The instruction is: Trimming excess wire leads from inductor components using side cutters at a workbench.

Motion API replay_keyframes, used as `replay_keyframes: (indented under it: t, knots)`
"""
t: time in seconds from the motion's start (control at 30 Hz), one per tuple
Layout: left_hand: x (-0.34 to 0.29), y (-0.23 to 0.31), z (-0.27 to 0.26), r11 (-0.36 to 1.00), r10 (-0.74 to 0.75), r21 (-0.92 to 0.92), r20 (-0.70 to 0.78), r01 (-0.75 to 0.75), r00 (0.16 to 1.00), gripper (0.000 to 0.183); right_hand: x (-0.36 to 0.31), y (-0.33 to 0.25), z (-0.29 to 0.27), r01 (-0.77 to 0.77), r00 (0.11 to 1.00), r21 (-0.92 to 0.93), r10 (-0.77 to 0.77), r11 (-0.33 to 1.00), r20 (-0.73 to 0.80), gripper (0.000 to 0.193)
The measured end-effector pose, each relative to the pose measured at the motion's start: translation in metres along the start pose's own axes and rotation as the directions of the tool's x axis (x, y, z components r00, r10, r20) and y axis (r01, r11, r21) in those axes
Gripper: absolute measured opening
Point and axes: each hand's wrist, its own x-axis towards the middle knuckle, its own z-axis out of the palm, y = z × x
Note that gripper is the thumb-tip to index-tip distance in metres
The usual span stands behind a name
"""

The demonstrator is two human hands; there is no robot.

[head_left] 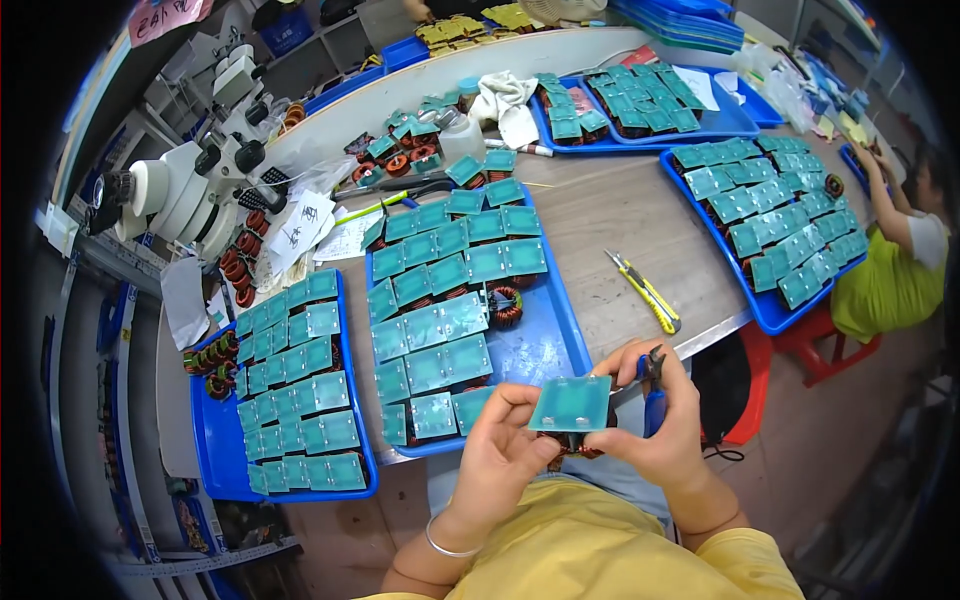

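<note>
Close in front of me, both hands hold a coil [572,447] wound with copper wire, with a square teal-green board [572,402] on top of it. My left hand [500,462] is closed, thumb and fingers at the left side of the piece. From the right, my right hand [672,440] grips the same piece with its thumb near the board's lower corner. Blue-handled cutters [654,400] are tucked in the fingers of that hand, jaws upward. The far side of the coil is hidden by board and fingers.
Blue trays [545,345] of board-topped coils stand ahead, at left [205,455] and at right [770,322]. A yellow utility knife [645,292] lies on the wooden table [590,230]. Microscopes [165,190] stand far left. A person in a yellow-green apron [885,285] works at the right.
</note>
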Motion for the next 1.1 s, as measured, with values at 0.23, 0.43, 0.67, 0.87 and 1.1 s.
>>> replay_keyframes:
  t: [0.23,0.43,0.67,0.87,1.1]
  knots:
    - [-0.006,-0.007,-0.017,0.973,-0.173,-0.146,0.064,0.181,0.983,0.038,0.0,-0.002,-0.004,-0.022,0.998,0.204,0.01,0.979,0.062,0.044]
    - [-0.005,-0.003,-0.01,0.985,0.034,-0.173,0.237,0.008,0.971,0.063,-0.005,-0.011,-0.001,0.025,0.995,0.158,-0.039,0.987,0.088,0.048]
    - [-0.009,0.016,0.009,0.991,-0.119,-0.048,0.12,0.125,0.986,0.081,-0.008,-0.016,-0.008,0.125,0.99,0.017,-0.126,0.992,0.069,0.046]
    - [-0.013,0.016,0.009,0.976,-0.177,-0.121,0.044,0.181,0.983,0.087,-0.017,-0.007,-0.03,0.032,0.997,-0.078,-0.027,0.996,0.07,0.039]
    - [-0.011,0.013,0.013,0.99,-0.128,-0.053,0.007,0.129,0.992,0.087,-0.018,-0.023,-0.033,0.046,0.979,-0.362,0.029,0.931,0.2,0.045]
